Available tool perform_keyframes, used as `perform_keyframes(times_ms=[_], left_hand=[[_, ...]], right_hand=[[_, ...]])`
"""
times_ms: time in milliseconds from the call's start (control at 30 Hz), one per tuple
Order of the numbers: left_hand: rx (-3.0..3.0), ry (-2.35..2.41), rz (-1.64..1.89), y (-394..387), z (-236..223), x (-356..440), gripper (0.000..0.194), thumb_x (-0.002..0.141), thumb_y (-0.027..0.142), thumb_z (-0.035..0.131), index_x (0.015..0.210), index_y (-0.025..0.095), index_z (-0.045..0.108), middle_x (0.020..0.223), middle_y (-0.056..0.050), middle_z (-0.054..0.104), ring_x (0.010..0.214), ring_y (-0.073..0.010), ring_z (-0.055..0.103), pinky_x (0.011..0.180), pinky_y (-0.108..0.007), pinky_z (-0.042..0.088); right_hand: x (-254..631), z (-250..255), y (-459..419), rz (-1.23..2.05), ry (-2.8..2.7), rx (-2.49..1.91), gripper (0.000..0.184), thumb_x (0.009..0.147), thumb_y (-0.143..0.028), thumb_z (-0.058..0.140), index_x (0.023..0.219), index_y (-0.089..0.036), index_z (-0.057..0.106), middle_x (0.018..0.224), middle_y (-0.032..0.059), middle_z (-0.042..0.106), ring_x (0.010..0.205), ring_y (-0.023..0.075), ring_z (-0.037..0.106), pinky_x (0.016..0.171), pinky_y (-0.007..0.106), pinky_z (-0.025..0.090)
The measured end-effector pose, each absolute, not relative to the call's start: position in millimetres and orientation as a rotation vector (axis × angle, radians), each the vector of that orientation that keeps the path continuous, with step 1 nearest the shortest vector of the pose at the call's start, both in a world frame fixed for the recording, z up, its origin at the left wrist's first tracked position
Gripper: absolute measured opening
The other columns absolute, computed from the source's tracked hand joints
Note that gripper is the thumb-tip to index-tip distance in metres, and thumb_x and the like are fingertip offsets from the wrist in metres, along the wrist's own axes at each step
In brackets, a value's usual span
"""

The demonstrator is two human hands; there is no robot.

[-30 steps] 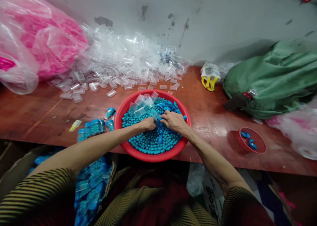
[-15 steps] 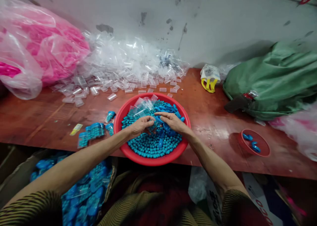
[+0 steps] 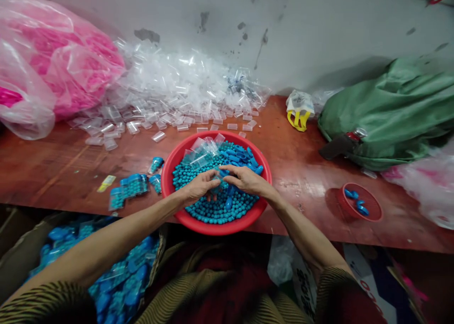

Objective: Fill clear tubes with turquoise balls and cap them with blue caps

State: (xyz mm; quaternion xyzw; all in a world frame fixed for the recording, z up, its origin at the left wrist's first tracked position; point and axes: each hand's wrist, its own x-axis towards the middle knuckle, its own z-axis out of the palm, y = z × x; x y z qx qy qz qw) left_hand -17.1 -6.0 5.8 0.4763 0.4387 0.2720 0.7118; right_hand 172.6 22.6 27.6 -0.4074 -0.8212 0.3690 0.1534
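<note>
Over a red basin (image 3: 217, 229) full of round blue beads (image 3: 209, 214), my two hands meet. My left hand (image 3: 200, 187) is closed around a small clear plastic container (image 3: 217, 177), partly covered by the fingers. My right hand (image 3: 247, 178) pinches a blue plastic cap (image 3: 224, 172) at the container's top; whether the cap is seated I cannot tell. Several loose blue caps (image 3: 244, 157) lie on the beads at the basin's back right. Empty clear containers (image 3: 204, 153) rest at its back left.
Filled, capped containers (image 3: 135, 186) lie left of the basin, and more fill a carton (image 3: 124, 276) below the table edge. Clear containers (image 3: 170, 87) are heaped along the wall. A pink-filled bag (image 3: 67, 59), a green bag (image 3: 386, 111) and a small red basket (image 3: 365, 210) flank them.
Both hands have risen from down among the beads and caps. The clear container and blue cap have come together between them. The camera view has shifted slightly.
</note>
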Motion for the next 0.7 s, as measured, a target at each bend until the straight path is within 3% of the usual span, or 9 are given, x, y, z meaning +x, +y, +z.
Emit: perform_keyframes(times_ms=[133, 267, 433, 567, 700], left_hand=[[1.208, 1.267, 0.325, 2.8, -0.4, -20.9, 0.02, 0.071, 0.028, 0.063, 0.082, 0.017, 0.051, 0.053, 0.006, 0.05, 0.035, -0.0085, 0.046, 0.035, -0.019, 0.03], [1.206, 1.392, 0.153, 21.3, -14.8, -4.1, 0.014, 0.065, 0.017, 0.065, 0.066, 0.016, 0.052, 0.04, 0.006, 0.041, 0.035, -0.0106, 0.042, 0.036, -0.021, 0.028], [1.105, 1.25, 0.185, 37.3, -15.0, 14.2, 0.019, 0.067, 0.023, 0.067, 0.073, 0.016, 0.051, 0.056, 0.003, 0.052, 0.044, -0.011, 0.05, 0.044, -0.021, 0.038], [0.931, 0.965, 0.356, 34.9, -5.2, -0.9, 0.032, 0.067, 0.032, 0.07, 0.088, 0.017, 0.052, 0.076, -0.001, 0.06, 0.063, -0.0138, 0.061, 0.054, -0.023, 0.045], [0.922, 0.874, 0.567, 22.8, -2.1, -14.8, 0.041, 0.064, 0.035, 0.075, 0.092, 0.015, 0.054, 0.076, -0.001, 0.06, 0.065, -0.011, 0.059, 0.054, -0.019, 0.041]], right_hand=[[180.6, 25.5, 27.7, 1.099, -2.354, -1.331, 0.03, 0.09, -0.025, 0.044, 0.117, -0.013, 0.052, 0.072, 0.0018, 0.065, 0.069, 0.0152, 0.06, 0.072, 0.03, 0.045], [180.4, 21.4, 32.1, 1.179, -2.209, -1.382, 0.018, 0.089, -0.024, 0.043, 0.102, -0.016, 0.054, 0.071, 0.0002, 0.063, 0.06, 0.0117, 0.055, 0.061, 0.025, 0.045], [189.1, 17.9, 36.2, 1.409, -1.893, -1.336, 0.018, 0.085, -0.03, 0.045, 0.098, -0.019, 0.051, 0.076, -0.0018, 0.056, 0.052, 0.008, 0.047, 0.042, 0.019, 0.042], [200.2, 16.3, 34.8, 1.245, -1.919, -1.292, 0.019, 0.081, -0.031, 0.05, 0.095, -0.019, 0.053, 0.083, -0.0012, 0.057, 0.064, 0.0099, 0.052, 0.056, 0.024, 0.048], [192.5, 16.6, 28.6, 1.039, -2.059, -1.28, 0.016, 0.082, -0.026, 0.052, 0.095, -0.019, 0.056, 0.091, 0.0027, 0.063, 0.087, 0.0157, 0.058, 0.082, 0.032, 0.045]])
